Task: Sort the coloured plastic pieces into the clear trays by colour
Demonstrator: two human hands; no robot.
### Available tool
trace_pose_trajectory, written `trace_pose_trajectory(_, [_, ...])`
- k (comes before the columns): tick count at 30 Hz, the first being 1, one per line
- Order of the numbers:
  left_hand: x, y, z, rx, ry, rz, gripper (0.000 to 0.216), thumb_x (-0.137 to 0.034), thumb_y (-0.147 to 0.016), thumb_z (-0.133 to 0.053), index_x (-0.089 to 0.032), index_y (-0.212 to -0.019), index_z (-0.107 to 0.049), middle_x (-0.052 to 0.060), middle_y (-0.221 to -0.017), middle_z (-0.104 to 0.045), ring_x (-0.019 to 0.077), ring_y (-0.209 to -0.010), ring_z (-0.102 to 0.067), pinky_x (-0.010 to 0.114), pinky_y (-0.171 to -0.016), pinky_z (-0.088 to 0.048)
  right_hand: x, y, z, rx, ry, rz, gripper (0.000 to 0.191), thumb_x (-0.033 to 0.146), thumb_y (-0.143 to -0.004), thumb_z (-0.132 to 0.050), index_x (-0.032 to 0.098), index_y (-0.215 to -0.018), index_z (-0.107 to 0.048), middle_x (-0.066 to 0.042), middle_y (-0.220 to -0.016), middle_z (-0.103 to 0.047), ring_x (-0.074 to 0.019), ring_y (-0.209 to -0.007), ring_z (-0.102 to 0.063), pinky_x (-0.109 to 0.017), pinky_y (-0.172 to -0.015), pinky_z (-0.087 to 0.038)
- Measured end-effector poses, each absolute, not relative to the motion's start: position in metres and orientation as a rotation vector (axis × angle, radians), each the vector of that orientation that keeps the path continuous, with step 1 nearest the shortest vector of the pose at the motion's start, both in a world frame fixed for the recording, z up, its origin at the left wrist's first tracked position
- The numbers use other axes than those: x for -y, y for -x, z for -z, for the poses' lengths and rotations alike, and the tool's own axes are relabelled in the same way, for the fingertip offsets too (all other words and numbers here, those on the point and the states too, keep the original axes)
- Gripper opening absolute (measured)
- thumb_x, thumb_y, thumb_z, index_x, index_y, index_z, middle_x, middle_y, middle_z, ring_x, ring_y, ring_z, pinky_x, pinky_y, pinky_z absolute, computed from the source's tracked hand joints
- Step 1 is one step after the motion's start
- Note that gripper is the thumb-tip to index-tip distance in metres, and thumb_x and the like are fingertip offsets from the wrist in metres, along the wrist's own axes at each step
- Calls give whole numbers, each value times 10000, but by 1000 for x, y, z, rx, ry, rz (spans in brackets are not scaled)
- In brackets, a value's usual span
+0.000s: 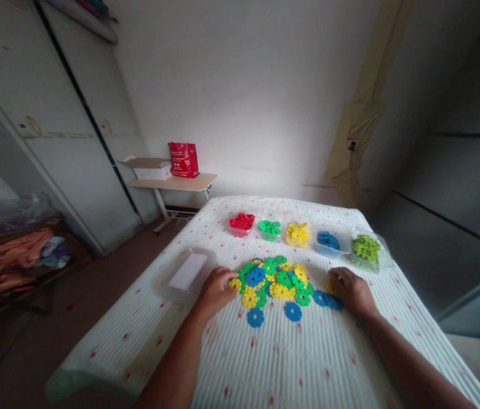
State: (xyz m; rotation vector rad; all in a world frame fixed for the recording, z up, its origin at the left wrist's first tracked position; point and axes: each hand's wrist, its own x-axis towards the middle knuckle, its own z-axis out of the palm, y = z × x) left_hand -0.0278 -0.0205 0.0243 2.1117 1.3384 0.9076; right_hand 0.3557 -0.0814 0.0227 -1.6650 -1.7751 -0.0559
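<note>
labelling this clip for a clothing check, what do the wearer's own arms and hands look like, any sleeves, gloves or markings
Both the left hand and right hand are ungloved. The left forearm and right forearm show no sleeves, watch or bracelet. Any rings or small markings are too unclear to tell.

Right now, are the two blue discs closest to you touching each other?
Apart. The head view shows striped tablecloth between the left blue disc and the right blue disc.
</note>
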Motion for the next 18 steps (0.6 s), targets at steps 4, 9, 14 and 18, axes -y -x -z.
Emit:
trace_pose_trajectory(4, [20, 27, -21, -1333, -2223, -779, 427, -115, -558, -628, -177, -979, -665, 34, -957, -579, 197, -946, -540, 331, -869, -446, 82, -355, -22, 1778, 1676, 72, 297, 359, -804, -390, 193, -752, -630, -66, -761, -672, -168, -633, -623, -264, -610, -481])
trace_pose_trajectory(9, [19, 24, -20, -1372, -2238, -801, 385, -102, -585, -604, -160, -961, -660, 48, -936, -588, 202, -951, -541, 335, -873, -446, 82, -353, -26, 1771, 1699, 60, 297, 369, -793, -394, 200, -750, -635, -56, -741, -675, -166, -611, -620, -259, -586, -479])
trace_pose_trajectory(14, [18, 23, -23, -1379, -2135, -849, 405, -93, -607, -595, -170, -1001, -647, 39, -928, -610, 186, -902, -571, 319, -817, -482, 82, -353, -25, 1765, 1688, 75, 282, 358, -789, -403, 203, -760, -637, -53, -750, -678, -167, -627, -625, -258, -595, -483])
trace_pose_trajectory(18, [22, 20, -29, -1412, -2121, -986, 397, -141, -649, -600, -161, -1044, -636, 61, -962, -611, 195, -930, -571, 331, -818, -491, 81, -355, -22, 1762, 1684, 76, 273, 350, -790, -408, 204, -760, -637, -50, -749, -680, -163, -623, -623, -257, -603, -484])
